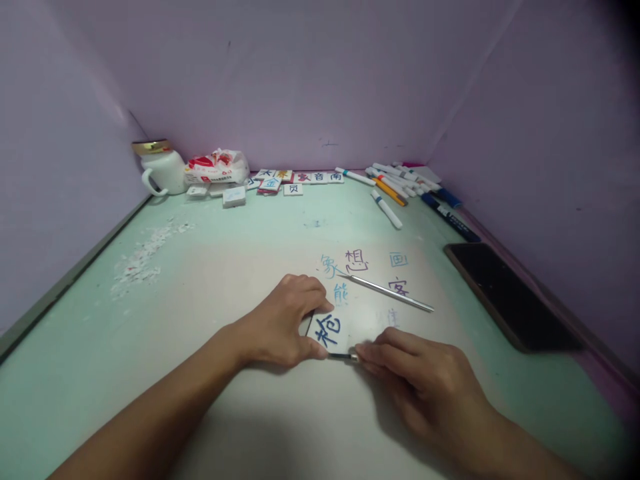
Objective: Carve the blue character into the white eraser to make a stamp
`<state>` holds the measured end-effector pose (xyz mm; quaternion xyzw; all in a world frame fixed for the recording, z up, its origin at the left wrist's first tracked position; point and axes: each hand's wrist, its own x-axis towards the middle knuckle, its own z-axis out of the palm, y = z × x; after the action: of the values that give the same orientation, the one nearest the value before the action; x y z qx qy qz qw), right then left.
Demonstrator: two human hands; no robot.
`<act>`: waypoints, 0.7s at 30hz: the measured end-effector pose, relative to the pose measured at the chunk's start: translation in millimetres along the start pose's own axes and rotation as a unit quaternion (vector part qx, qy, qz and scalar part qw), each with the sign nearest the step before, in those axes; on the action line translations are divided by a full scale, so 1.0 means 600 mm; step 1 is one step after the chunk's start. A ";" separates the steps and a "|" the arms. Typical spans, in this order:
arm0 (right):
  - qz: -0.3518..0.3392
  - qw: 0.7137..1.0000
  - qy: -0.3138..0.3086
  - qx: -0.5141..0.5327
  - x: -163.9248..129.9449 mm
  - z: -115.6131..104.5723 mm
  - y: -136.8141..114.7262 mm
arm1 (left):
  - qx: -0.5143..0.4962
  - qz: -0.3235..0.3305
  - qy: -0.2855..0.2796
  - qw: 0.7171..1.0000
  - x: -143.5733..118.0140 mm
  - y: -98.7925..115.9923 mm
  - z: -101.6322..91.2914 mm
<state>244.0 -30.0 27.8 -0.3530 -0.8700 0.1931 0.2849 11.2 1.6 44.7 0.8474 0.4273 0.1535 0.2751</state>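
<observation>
A white card [345, 330] bearing one dark blue handwritten character lies near the middle of the table. My left hand [285, 320] grips its left part, thumb at the near edge and index finger at the far edge. Along that near edge runs a slim dark piece with a pale, metallic-looking end [354, 358]; its exact kind does not show. My right hand [425, 373] pinches this end between thumb and fingers, the rest hidden by the hand. Beyond the card, a silver craft knife [393, 293] lies slantwise across the table, its tip pointing left.
Blue and purple characters [357, 260] mark the table [225, 267]. At right lies a dark phone [510, 293], with several markers [387, 210] behind. Character cards [293, 190], a tissue pack [215, 167] and a white mug [167, 173] line the back. Paper scraps [145, 257] lie left.
</observation>
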 end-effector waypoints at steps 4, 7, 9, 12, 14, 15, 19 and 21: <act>0.011 0.999 -0.014 0.049 -0.004 -0.009 0.006 | -0.002 0.008 -0.010 1.000 -0.002 0.001 -0.004; -0.004 1.000 0.005 0.010 -0.010 -0.011 0.007 | -0.007 0.002 -0.033 0.999 -0.006 0.001 -0.008; -0.010 1.000 0.018 -0.020 -0.012 -0.012 0.005 | -0.015 -0.005 -0.047 0.999 -0.009 0.001 -0.010; -0.007 0.998 0.033 -0.044 -0.011 -0.012 0.002 | -0.023 -0.014 -0.054 0.998 -0.012 0.000 -0.009; -0.003 0.998 0.037 -0.055 -0.010 -0.010 -0.001 | -0.021 -0.015 -0.052 0.998 -0.012 -0.001 -0.008; 0.000 0.998 0.038 -0.059 -0.009 -0.010 -0.002 | -0.020 -0.014 -0.051 0.998 -0.011 -0.001 -0.008; 0.015 0.997 0.032 -0.067 -0.008 -0.006 -0.008 | -0.016 -0.009 -0.044 0.999 -0.009 -0.002 -0.009; 0.020 0.997 0.027 -0.071 -0.008 -0.005 -0.012 | -0.017 -0.013 -0.041 0.999 -0.008 -0.002 -0.009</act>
<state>245.0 -37.6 32.2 -0.3946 -0.8664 0.1274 0.2783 4.9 -0.1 48.0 0.8424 0.4243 0.1220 0.3090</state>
